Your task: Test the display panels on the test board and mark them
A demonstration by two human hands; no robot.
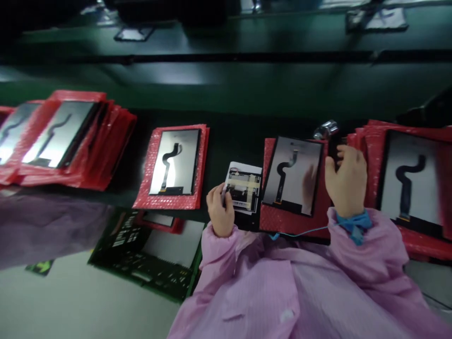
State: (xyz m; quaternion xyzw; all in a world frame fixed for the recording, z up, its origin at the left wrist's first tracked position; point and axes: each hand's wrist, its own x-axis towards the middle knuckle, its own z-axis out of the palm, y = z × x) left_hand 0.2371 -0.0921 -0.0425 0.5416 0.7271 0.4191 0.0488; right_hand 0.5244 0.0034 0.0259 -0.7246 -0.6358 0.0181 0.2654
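Observation:
My left hand [221, 214] is closed around a slim pale stick-like object [223, 193]; its exact kind does not show. Just beyond the fingers lies a small white sheet with a printed label and dark parts [247, 188]. To the right, a display panel [293, 176] with a black flex cable lies slightly askew on a red bubble-wrap sleeve [282, 219]. My right hand [348, 181], with a blue wrist strap [355, 225], is beside that panel's right edge. Its fingers are apart and nothing shows in them.
Another panel [174, 162] lies on red bubble wrap to the left. Stacks of sleeved panels [60, 134] stand at far left and right [411, 181]. A green crate [141, 278] sits below the bench edge. Another person's sleeve [52, 228] reaches in from the left.

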